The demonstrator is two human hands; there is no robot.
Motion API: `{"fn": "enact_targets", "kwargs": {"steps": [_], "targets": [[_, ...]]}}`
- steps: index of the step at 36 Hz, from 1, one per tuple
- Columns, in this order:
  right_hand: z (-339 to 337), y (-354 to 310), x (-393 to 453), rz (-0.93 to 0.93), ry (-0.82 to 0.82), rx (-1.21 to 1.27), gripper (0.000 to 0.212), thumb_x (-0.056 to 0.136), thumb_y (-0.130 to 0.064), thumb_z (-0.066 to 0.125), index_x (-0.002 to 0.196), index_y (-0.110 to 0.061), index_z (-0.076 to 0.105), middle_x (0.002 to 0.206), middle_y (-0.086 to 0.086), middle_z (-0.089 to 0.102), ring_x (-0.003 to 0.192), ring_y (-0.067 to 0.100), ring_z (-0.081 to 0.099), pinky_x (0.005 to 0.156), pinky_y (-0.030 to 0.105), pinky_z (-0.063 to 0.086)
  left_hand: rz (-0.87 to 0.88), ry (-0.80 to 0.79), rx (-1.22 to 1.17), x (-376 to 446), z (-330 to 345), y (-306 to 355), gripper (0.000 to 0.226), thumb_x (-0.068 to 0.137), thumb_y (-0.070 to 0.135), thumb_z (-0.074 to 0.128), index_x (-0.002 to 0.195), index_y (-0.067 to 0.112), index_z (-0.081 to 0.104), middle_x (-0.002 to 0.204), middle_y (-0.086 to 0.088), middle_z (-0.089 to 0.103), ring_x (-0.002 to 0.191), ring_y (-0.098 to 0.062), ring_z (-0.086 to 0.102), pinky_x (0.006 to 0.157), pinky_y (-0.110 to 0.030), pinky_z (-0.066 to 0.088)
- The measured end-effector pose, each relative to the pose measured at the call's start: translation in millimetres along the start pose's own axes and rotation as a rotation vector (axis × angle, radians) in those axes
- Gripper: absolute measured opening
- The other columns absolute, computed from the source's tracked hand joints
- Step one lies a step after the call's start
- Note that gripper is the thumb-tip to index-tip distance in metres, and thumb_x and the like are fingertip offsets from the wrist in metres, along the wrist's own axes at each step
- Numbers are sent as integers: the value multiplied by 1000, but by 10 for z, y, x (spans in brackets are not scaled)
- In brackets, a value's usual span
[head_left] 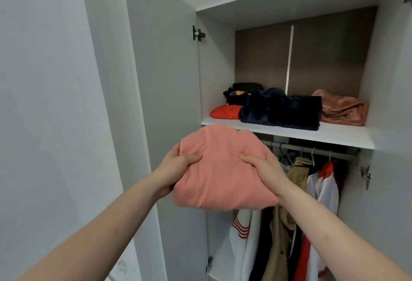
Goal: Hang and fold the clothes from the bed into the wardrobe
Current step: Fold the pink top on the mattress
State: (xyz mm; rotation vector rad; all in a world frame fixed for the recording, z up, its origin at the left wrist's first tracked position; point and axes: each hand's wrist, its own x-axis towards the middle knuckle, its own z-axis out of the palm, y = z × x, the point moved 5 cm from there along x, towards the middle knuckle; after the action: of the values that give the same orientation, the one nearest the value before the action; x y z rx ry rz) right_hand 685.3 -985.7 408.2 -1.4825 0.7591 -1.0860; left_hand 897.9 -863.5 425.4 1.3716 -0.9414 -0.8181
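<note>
Folded pink garment [223, 169] is gripped at both sides, left hand [176, 167] and right hand [263, 169] curled round it, just below the shelf [312, 134]; it should be slid in level above the hands.

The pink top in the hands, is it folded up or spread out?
Folded. The pink top is a compact bundle, gripped by the left hand and right hand below the shelf.

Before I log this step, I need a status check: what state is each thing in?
Pink garment: folded, held below the shelf.
Left hand: gripping it.
Right hand: gripping it.
Wardrobe door: open.
Shelf: holds folded clothes.
Jackets: hanging on rail.
</note>
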Motion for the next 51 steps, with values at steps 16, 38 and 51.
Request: {"fn": "enact_targets", "kwargs": {"steps": [16, 38, 51], "targets": [[-1100, -52, 1977, 0, 103, 26, 57, 81, -30, 81, 132, -31, 56, 121, -9, 65, 110, 15, 63, 91, 37, 51, -13, -148, 57, 2046, 1161, 607, 57, 90, 13, 72, 140, 27, 49, 124, 1, 69, 107, -22, 70, 77, -32, 59], [-2512, -470, 3087, -85, 492, -96, 58, 77, -23, 83, 131, -19, 62, 123, -1, 68, 112, 20, 65, 105, 43, 49, 99, -490, -46, 3797, 2668, 1000, 46, 79, 10, 73, 111, 42, 66, 104, 10, 77, 104, -18, 71, 76, -31, 57], [-3658, -251, 3096, 174, 651, -553, 58, 79, -23, 80, 132, -11, 58, 128, 10, 65, 110, 26, 62, 91, 34, 48, 164, -536, 78, 4143, 4086, 505, 76, 86, 8, 68, 150, 30, 36, 136, 1, 55, 118, -23, 57, 102, -39, 49]]}}
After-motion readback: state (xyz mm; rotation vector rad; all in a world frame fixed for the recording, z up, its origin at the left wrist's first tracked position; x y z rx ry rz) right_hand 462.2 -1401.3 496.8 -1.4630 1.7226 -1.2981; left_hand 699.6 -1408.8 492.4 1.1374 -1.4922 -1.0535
